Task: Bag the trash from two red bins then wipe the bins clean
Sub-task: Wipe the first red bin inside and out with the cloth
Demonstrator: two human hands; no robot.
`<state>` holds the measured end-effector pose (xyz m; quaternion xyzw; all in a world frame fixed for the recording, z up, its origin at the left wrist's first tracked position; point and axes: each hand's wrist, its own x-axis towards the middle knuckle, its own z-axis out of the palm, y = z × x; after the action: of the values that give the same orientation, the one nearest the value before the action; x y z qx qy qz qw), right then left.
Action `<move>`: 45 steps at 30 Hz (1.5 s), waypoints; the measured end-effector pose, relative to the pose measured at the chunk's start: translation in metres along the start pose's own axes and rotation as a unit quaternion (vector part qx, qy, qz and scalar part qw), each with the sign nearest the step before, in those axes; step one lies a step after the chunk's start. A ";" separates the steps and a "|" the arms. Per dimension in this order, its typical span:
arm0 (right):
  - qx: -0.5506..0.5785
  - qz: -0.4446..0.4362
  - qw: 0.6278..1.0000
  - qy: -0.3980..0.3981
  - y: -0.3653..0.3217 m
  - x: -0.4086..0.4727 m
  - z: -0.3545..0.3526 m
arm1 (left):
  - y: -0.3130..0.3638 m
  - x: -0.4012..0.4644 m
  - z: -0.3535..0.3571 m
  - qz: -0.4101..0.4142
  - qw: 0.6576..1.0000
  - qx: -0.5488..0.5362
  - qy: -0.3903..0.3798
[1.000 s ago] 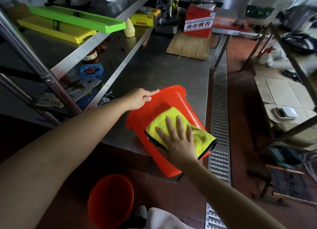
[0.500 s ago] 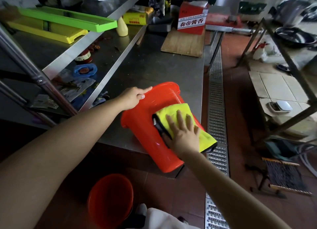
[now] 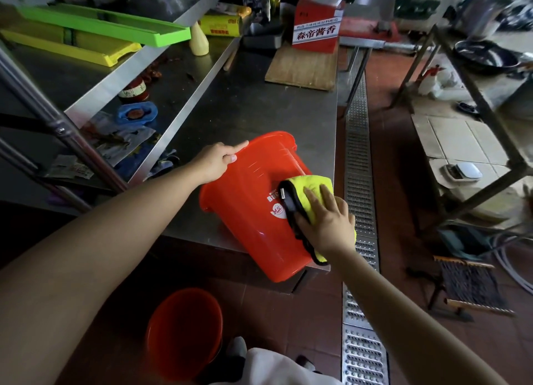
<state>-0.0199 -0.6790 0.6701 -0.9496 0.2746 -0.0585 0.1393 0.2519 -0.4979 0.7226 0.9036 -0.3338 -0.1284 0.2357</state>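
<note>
The left hand [image 3: 215, 161] gripped the rim of the red bin [image 3: 253, 206], which lay tipped at the steel surface [image 3: 259, 111] corner, its base overhanging the edge. The right hand [image 3: 328, 220] pressed a yellow cloth [image 3: 310, 184] flat against the bin's side. A second red bin [image 3: 184, 330] stood on the floor below.

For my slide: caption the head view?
Right hand wipes tipped red bin with yellow cloth; left hand steadies it.

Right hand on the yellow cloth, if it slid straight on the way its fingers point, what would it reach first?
The right hand points up along the tipped red plastic bin. It would probably cross the folded yellow cloth's far edge onto bare bin wall, towards the rim; depth is uncertain.
</note>
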 end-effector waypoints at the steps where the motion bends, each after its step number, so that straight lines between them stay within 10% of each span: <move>1: -0.001 0.003 1.000 0.008 -0.003 -0.003 0.001 | 0.000 0.000 0.000 0.000 1.000 0.000 0.001; 10: -0.166 -0.270 0.946 0.076 -0.030 -0.065 0.042 | -0.003 -0.006 -0.002 0.002 1.000 -0.017 -0.005; 18: -0.022 -0.058 0.997 0.035 0.009 -0.021 -0.003 | 0.004 -0.013 0.005 -0.013 0.998 -0.060 -0.002; 25: -0.136 -0.210 0.965 0.084 0.017 -0.075 0.025 | 0.011 -0.011 -0.001 -0.022 0.990 -0.131 -0.036; 45: -0.145 -0.267 0.949 0.081 -0.101 0.021 0.060 | -0.009 0.004 -0.011 0.039 0.984 -0.163 -0.062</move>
<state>0.0603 -0.5949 0.6439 -0.9902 0.0265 -0.1303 -0.0434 0.2641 -0.4913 0.7273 0.8300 -0.3573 -0.2271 0.3633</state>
